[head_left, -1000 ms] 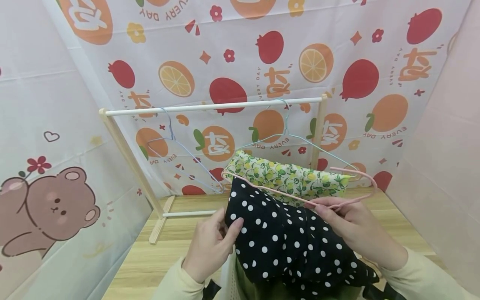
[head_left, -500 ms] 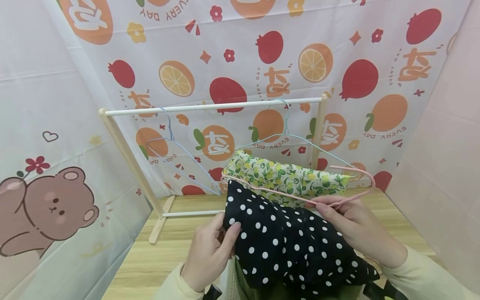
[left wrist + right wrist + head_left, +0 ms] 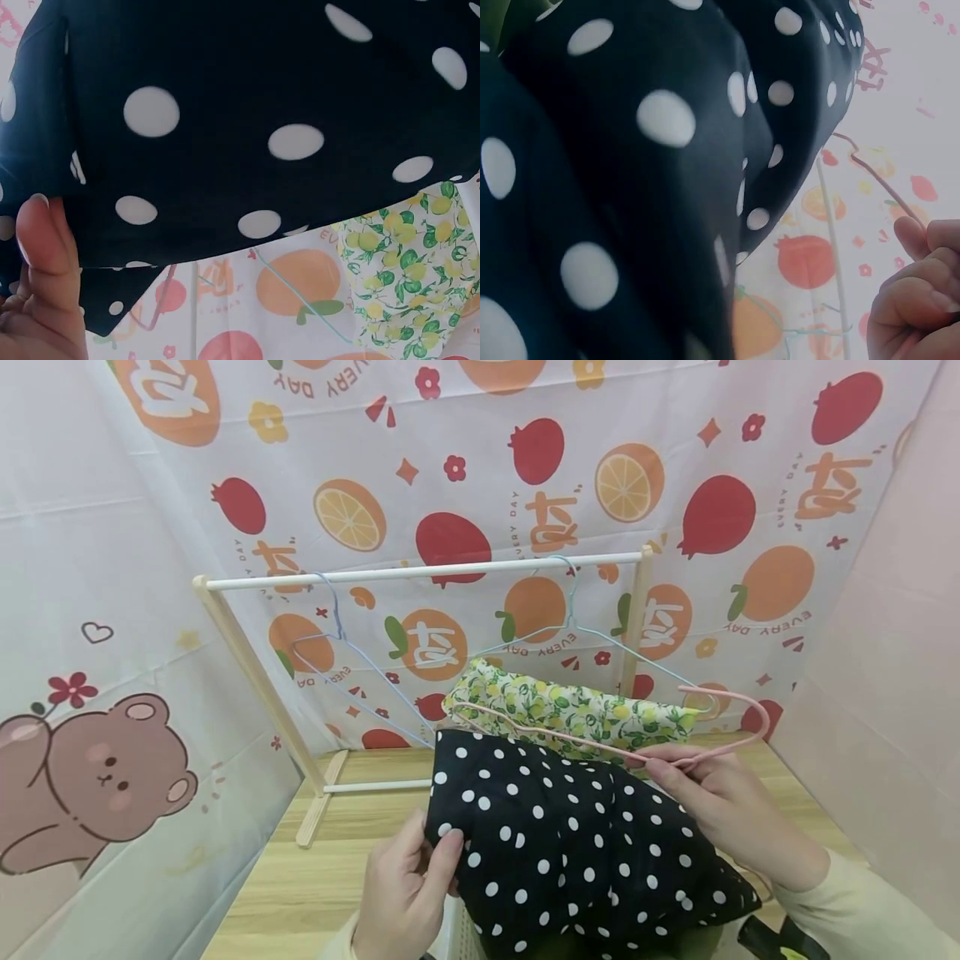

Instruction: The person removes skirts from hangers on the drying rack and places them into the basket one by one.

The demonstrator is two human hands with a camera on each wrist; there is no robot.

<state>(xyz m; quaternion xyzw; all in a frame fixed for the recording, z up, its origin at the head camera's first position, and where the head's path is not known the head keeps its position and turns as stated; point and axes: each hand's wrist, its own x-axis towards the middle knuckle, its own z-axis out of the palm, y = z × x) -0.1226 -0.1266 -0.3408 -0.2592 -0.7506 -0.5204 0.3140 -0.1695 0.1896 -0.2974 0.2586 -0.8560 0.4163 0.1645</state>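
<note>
My left hand pinches the left edge of a black cloth with white polka dots, thumb on the near side. In the left wrist view the dotted cloth fills most of the frame, and the thumb of my left hand presses on it. My right hand grips a pink clothes hanger near the base of its hook. The hanger's arm runs leftward just behind the cloth's top edge; its lower part is hidden by the cloth. In the right wrist view my right hand pinches the pink wire.
A clothes rack with a white rail stands behind on the wooden table. On it hang a blue hanger and a light teal hanger bearing lemon-print fabric. A white basket sits below the cloth.
My left hand has drawn the cloth's left corner down and leftward, off the hanger's end. The hanger and right hand have shifted slightly right.
</note>
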